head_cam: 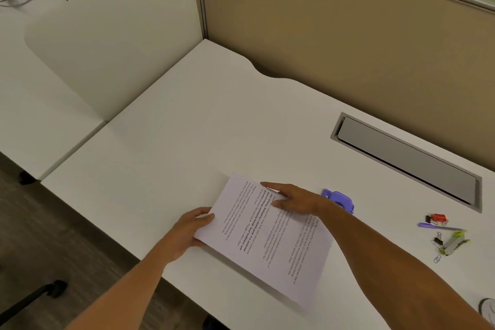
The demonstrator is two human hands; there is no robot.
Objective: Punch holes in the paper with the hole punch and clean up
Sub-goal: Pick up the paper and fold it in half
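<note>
White paper [267, 233] pinched at its edge in my left fingers [206, 218], right fingers [273, 189] spread flat on top (purple hole punch [338, 199] just behind).

Two bare forearms reaching forward. Left hand [187, 230] curled, thumb on top, fingers tucked beneath in a pinch. Right hand [292, 199] flat, palm down, fingers spread.

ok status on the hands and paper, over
Left hand grips the paper at its left edge; right hand flat on top. Punch untouched, behind right wrist. Nothing in the way.
</note>
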